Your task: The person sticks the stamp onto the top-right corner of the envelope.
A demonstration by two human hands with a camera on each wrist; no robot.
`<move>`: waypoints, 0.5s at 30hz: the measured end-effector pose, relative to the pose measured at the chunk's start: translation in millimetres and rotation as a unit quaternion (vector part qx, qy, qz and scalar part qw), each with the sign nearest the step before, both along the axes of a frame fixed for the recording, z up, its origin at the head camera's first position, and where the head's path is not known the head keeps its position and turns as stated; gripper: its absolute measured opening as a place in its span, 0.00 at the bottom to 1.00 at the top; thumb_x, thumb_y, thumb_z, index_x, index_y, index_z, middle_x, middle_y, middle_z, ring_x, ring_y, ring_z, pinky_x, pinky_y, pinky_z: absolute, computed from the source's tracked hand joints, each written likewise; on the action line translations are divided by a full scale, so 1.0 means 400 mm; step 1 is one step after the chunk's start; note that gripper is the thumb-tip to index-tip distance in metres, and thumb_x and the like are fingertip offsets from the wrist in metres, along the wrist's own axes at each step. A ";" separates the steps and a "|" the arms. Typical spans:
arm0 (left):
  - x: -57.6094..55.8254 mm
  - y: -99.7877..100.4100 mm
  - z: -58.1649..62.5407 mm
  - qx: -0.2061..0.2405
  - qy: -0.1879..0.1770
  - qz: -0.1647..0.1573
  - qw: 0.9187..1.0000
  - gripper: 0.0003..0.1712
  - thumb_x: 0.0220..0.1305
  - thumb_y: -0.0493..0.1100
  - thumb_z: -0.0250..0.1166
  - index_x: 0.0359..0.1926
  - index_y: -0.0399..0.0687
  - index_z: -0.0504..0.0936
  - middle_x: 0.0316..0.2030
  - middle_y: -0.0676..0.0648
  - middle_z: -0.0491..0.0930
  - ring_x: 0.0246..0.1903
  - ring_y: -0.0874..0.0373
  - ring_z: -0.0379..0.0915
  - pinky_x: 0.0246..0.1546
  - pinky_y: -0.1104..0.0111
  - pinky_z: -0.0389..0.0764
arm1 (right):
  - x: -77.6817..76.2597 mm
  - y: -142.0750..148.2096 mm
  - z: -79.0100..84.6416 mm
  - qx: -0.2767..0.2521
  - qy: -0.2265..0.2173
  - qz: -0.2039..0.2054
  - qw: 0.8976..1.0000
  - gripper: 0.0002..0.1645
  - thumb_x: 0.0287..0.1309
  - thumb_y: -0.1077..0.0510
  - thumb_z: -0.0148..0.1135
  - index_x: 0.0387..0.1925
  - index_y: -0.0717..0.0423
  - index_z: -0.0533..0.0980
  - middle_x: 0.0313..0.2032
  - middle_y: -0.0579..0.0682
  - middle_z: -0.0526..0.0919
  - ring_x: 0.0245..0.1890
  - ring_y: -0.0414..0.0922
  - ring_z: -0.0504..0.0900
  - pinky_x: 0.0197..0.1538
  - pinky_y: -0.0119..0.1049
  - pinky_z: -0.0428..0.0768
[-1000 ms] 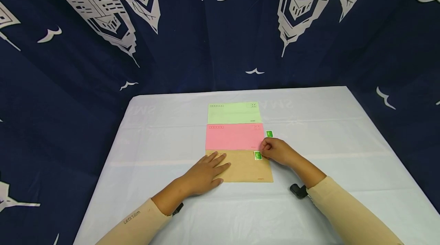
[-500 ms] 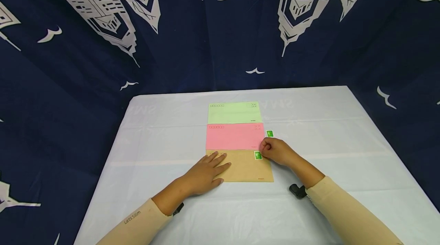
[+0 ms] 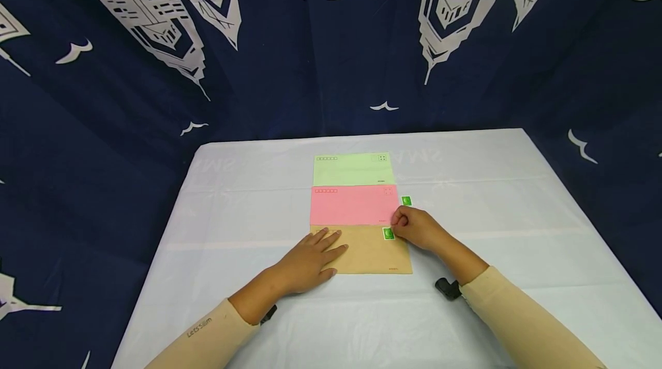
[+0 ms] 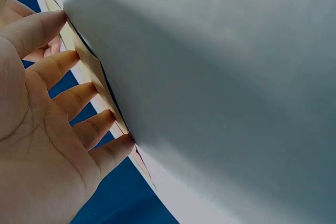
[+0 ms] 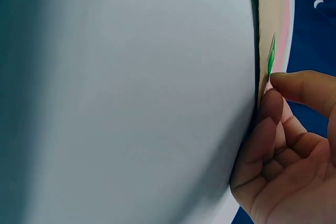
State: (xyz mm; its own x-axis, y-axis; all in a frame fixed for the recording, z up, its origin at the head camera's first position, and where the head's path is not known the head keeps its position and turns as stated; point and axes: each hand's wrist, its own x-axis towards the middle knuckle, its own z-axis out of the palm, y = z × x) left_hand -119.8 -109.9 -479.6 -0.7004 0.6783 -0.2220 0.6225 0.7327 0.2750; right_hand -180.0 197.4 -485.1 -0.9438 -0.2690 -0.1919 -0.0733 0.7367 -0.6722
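My left hand point(image 3: 304, 264) lies with fingers spread on the left part of a brown envelope point(image 3: 367, 257). In the left wrist view its fingertips point(image 4: 107, 116) rest along the envelope's surface. At the envelope's upper right corner my right hand point(image 3: 418, 229) pinches the right edge of a green postage stamp point(image 3: 388, 234) with white borders. The right wrist view has this stamp point(image 5: 271, 57) tilted up slightly from the paper, thumb and index fingertip meeting at its near end. The other right fingers are curled in towards the palm.
Above the brown envelope lie a pink envelope point(image 3: 351, 206) and a light green envelope point(image 3: 349, 172), edge to edge. A second green stamp point(image 3: 406, 201) is on the white tablecloth point(image 3: 491, 196), just beyond my right hand. A dark blue printed curtain point(image 3: 320, 70) hangs behind the table.
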 end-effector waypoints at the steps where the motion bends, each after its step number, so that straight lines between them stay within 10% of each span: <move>1: 0.000 0.000 -0.001 0.000 0.000 0.000 1.000 0.32 0.77 0.54 0.54 0.78 0.57 0.62 0.81 0.46 0.50 0.81 0.43 0.42 0.78 0.46 0.54 | 0.001 0.001 0.001 -0.004 -0.003 -0.003 1.000 0.01 0.62 0.63 0.61 0.34 0.57 0.77 0.26 0.47 0.76 0.30 0.42 0.73 0.35 0.31 0.71; 15: 0.003 -0.001 0.002 0.003 -0.008 0.001 1.000 0.33 0.77 0.54 0.54 0.78 0.58 0.61 0.81 0.46 0.50 0.81 0.44 0.42 0.79 0.46 0.53 | 0.047 0.031 0.013 -0.012 0.039 0.022 0.999 0.08 0.71 0.60 0.57 0.41 0.58 0.81 0.33 0.48 0.81 0.32 0.41 0.74 0.37 0.31 0.74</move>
